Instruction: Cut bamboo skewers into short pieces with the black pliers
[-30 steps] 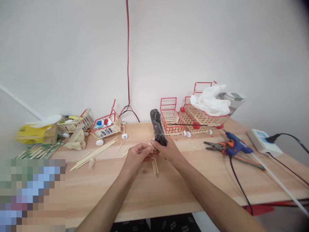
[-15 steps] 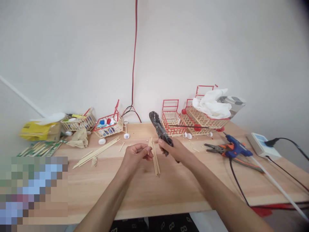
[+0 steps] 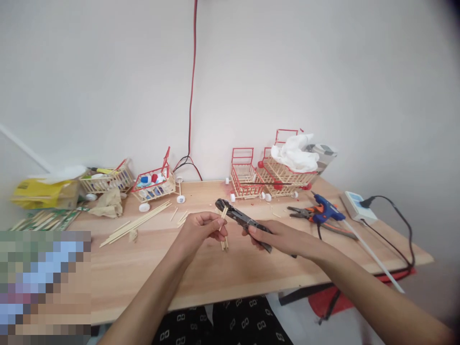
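The left hand (image 3: 203, 227) pinches thin wooden sticks (image 3: 224, 211), tilted, above the table (image 3: 208, 275); the right hand (image 3: 268, 235) grips black pliers (image 3: 241, 218), head beside the sticks' tops, though I can't tell if touching. Apparently a cut is being lined up, calling for steadiness.

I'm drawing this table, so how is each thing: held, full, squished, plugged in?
Left hand: closed on thin wooden sticks
Right hand: closed around black hand tool
Black hand tool: held, jaws unclear
Glue gun: lying across orange-handled pliers
Black plug: pushed into power strip
White plastic bag: crumpled
Brown paper: crumpled
Red-rimmed cart left of cord: loaded
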A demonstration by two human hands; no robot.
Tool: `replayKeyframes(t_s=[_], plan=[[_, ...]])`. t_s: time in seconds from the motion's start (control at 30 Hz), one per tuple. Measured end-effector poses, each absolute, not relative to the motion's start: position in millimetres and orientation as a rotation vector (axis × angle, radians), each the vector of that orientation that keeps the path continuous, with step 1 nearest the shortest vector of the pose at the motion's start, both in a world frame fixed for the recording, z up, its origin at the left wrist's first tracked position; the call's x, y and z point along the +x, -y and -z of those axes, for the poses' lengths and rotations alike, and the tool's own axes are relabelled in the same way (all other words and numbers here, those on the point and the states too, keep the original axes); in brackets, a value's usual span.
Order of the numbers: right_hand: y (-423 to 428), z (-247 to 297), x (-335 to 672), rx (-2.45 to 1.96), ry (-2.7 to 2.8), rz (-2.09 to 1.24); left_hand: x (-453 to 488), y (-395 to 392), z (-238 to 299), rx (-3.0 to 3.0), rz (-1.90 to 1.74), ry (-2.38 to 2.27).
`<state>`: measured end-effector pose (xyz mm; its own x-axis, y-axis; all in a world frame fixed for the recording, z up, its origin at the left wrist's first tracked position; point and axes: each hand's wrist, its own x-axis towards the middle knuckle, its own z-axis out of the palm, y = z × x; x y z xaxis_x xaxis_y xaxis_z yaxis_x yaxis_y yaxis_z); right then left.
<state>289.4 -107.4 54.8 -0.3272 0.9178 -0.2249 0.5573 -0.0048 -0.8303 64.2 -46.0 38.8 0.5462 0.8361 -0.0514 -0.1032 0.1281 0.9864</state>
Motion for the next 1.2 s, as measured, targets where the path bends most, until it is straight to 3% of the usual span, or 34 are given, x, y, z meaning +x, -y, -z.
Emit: replayKeyframes(t_s=[1.2], plan=[[138,-71,281,-1.680,2.024,-0.813,67,79,-52,1.736,-0.868,-1.010]])
